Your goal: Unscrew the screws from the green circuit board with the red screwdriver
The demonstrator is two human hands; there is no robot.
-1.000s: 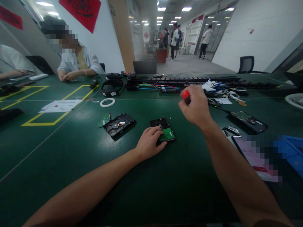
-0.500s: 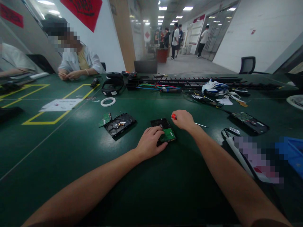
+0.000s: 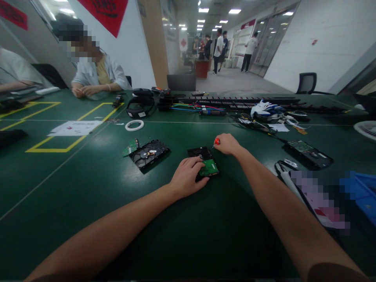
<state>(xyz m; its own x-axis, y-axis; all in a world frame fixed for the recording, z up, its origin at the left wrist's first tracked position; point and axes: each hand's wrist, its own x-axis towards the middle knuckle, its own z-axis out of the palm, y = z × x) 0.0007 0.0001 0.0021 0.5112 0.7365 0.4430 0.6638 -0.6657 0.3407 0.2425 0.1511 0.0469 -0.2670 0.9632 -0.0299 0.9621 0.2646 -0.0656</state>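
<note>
hard drive (image 3: 210, 167): partly beneath left hand (image 3: 188, 173), beside right hand (image 3: 229, 144) | left: grasping drive | right: clenched round red-ended tool (image 3: 217, 141)

Ceiling lights (image 3: 235, 11) shine over white wall (image 3: 331, 39) and grey floor (image 3: 229, 83).

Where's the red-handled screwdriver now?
In the head view, right of centre: the red-handled screwdriver is in your right hand, just right of the hard drive under your left hand.
</note>
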